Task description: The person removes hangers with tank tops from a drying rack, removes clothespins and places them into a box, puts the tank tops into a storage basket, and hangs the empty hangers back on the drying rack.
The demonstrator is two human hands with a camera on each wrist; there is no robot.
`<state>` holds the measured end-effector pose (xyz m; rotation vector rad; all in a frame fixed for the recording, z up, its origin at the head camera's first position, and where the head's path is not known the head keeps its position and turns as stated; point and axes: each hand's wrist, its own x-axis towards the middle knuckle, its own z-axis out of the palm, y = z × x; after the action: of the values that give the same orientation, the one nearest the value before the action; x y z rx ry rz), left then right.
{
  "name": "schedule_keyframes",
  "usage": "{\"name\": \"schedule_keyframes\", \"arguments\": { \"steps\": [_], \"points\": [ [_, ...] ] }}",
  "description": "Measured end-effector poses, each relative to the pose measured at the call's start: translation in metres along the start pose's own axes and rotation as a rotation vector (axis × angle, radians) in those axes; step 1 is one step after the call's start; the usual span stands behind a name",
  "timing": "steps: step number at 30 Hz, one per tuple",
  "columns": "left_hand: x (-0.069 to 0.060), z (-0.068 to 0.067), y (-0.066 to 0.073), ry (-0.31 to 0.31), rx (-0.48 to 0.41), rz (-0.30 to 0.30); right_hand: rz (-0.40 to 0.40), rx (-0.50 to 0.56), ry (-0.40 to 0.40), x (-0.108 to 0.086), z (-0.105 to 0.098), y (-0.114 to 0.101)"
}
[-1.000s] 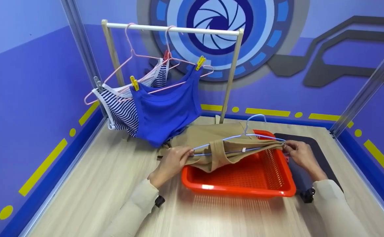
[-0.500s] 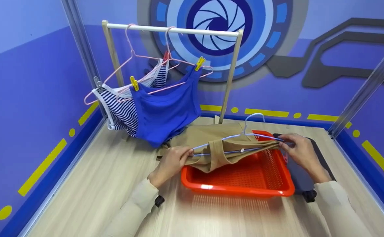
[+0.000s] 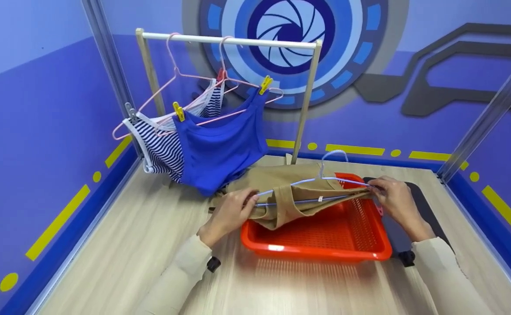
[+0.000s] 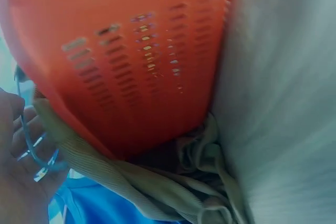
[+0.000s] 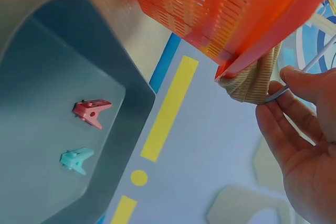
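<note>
A light blue clothes hanger (image 3: 305, 180) lies inside a tan garment (image 3: 277, 175) with a broad strap-like band and a small white label. The garment drapes over the rear of a red plastic basket (image 3: 316, 251) and onto the table behind. At the hanger's left end, my left hand (image 3: 229, 214) holds it between thumb and fingers. My right hand (image 3: 396, 201) pinches the other end; in the right wrist view, thumb and fingers grip the hanger (image 5: 277, 93) just beside the garment's ribbed edge (image 5: 252, 80).
A wooden rack with a white rod (image 3: 255, 42) stands behind, bearing a striped garment (image 3: 161, 142) and a blue garment (image 3: 224, 144) clipped to pink hangers. A dark grey bin (image 5: 63, 51) at the right contains a red clothespin (image 5: 92, 112) and a teal clothespin (image 5: 76, 159).
The hanger and the garment's upper edge have shifted slightly left. My right hand has moved a little left and up along with them. My left thumb sits slightly lower.
</note>
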<state>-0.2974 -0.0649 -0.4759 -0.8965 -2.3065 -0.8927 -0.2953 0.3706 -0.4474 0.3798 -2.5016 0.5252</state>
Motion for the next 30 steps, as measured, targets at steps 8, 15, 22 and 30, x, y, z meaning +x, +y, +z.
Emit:
{"name": "schedule_keyframes", "arguments": {
  "steps": [8,15,22,30],
  "points": [
    [0.018,-0.004,0.023,0.009,-0.051,0.028,0.002,-0.054,-0.033,-0.002,0.003,-0.005],
    [0.03,0.002,0.037,-0.097,0.07,0.049,0.033,-0.044,-0.076,-0.004,0.002,-0.006],
    [0.034,0.008,0.04,-0.022,0.116,0.092,0.036,-0.056,-0.123,-0.004,0.001,-0.006],
    [0.034,0.012,0.04,0.129,0.164,0.179,0.037,-0.051,-0.117,-0.005,0.0,-0.005]
  ]
}}
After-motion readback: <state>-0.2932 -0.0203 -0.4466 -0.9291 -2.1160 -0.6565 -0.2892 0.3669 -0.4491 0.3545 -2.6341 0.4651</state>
